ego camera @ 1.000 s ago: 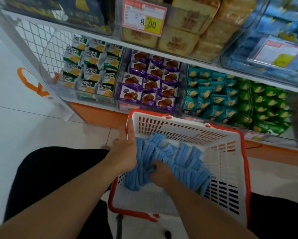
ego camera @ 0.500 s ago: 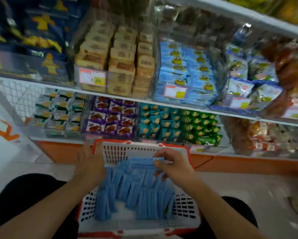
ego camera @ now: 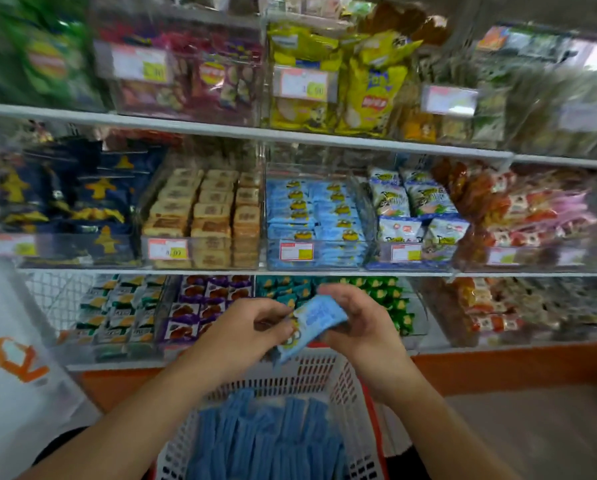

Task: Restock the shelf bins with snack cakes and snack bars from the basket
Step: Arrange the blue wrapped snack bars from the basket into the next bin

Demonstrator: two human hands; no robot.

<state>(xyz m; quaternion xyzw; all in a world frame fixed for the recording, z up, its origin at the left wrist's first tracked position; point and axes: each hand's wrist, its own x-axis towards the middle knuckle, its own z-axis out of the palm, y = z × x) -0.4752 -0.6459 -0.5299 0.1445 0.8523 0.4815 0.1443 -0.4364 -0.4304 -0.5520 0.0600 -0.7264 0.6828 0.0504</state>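
lifted clear of the basket (ego camera: 324, 372) since a moment ago: blue snack packs (ego camera: 311, 323), now pinched between left hand (ego camera: 255, 327) and right hand (ego camera: 359, 323) above the rim. looks ready for the matching blue bin (ego camera: 316, 216) on the middle shelf. plenty more blue packs left in the basket.

Both forearms are bare, with dark clothing (ego camera: 53, 448) over the lap.
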